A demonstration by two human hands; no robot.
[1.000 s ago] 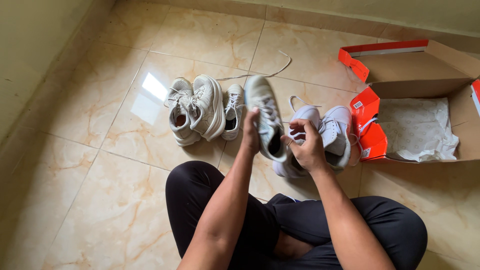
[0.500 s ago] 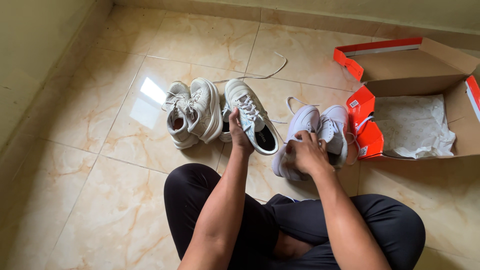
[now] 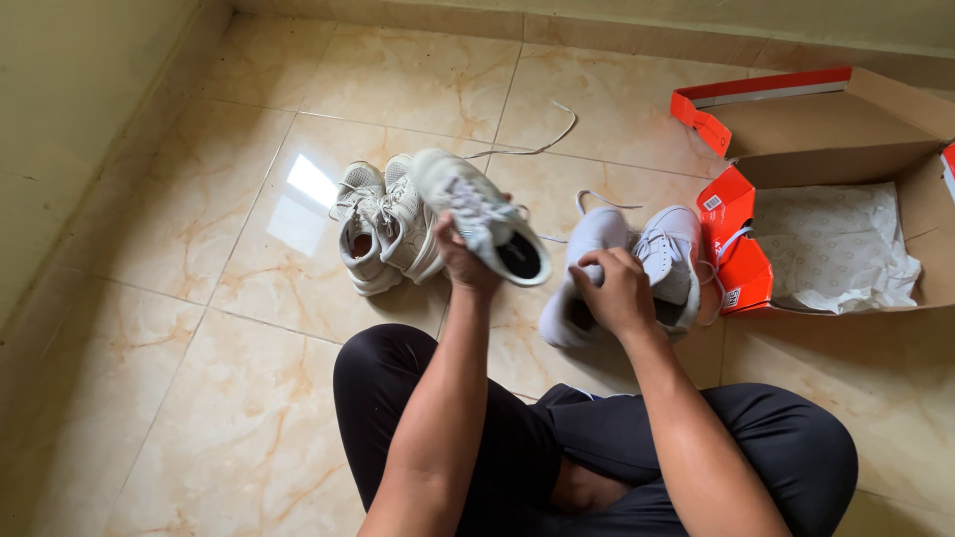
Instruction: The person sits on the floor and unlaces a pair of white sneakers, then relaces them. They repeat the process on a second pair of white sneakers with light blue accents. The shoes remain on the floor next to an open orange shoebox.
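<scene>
Left hand (image 3: 460, 267) lifts white sneaker (image 3: 479, 216); right hand (image 3: 617, 294) grips pale sneaker (image 3: 587, 268)

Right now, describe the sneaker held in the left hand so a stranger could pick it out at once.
Start at the orange shoebox lying open on the tiled floor, then move left past the pale pair of sneakers that the right hand touches. The sneaker is the one lifted off the floor in the left hand: white, laced, dark inside, while every other shoe rests on the tiles.
</scene>
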